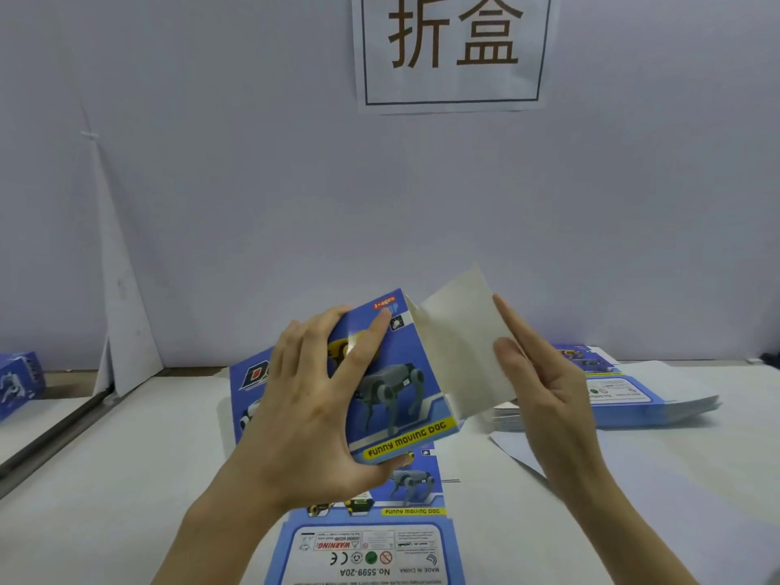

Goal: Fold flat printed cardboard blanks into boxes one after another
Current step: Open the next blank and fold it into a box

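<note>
A blue printed box [401,390] with a grey robot dog and the words "FUNNY MOVING DOG" is held up above the table, partly formed. My left hand [312,399] grips it, fingers curled over its top edge and thumb under its lower edge. A plain white flap [460,344] stands open at the box's right end. My right hand [536,382] pinches that flap, thumb on its inner face and straight fingers behind it. A flat blank [371,546] lies on the table beneath my hands, printed side up.
A stack of flat blanks [624,399] lies on the white table [126,479] at the right. A finished blue box [19,382] sits at the far left edge. A white wall with a paper sign [453,48] rises behind the table.
</note>
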`<state>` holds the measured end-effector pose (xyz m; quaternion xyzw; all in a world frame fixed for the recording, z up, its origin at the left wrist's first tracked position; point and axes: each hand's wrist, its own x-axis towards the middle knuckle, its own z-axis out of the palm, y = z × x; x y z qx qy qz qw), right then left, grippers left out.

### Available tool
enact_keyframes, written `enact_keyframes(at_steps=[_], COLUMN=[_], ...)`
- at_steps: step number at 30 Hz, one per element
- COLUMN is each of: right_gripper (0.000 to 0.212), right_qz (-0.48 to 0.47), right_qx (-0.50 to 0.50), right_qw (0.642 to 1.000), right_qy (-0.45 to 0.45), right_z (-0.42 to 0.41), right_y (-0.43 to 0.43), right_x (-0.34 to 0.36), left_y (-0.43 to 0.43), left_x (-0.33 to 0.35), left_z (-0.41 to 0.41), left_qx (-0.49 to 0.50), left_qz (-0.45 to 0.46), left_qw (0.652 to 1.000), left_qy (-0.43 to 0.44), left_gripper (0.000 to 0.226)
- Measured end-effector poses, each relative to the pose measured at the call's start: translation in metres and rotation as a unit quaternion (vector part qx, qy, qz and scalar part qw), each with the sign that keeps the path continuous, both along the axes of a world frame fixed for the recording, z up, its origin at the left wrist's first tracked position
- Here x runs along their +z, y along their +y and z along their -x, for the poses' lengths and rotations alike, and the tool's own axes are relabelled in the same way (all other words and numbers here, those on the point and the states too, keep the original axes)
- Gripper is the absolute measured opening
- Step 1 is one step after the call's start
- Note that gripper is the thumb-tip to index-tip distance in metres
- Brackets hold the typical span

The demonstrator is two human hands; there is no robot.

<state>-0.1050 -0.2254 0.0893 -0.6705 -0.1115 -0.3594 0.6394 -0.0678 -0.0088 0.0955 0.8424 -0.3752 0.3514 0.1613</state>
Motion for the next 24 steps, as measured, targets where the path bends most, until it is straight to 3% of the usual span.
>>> enact_keyframes(at_steps=[3, 9, 14, 21, 24], right_gripper=[0.040, 0.035, 0.028, 0.033, 0.030], right_qz=[-0.150, -0.250, -0.221, -0.167, -0.083], right_qx=[0.239, 0.320, 0.200, 0.158, 0.059], right_qw=[0.957, 0.904, 0.945, 0.966, 0.991], right_qy=[0.072, 0.132, 0.134, 0.116, 0.088], right_z=[0.003, 0.004, 0.000, 0.005, 0.006], right_y=[0.003, -0.004, -0.012, -0.001, 0.007], right_x=[0.006, 0.008, 0.006, 0.010, 0.007], left_y=[0.001, -0.002, -0.003, -0.004, -0.007], left_x=[-0.001, 0.000, 0.000, -0.002, -0.003], left_z=[-0.002, -0.003, -0.002, -0.004, -0.004], left_qx=[0.004, -0.011, -0.019, -0.011, 0.005], left_qz=[0.006, 0.006, 0.016, 0.011, 0.005], left_qw=[1.000, 0.999, 0.998, 0.998, 0.996], left_qy=[0.002, -0.046, -0.056, -0.061, -0.090], left_gripper=[0.110, 0.105, 0.103, 0.105, 0.104])
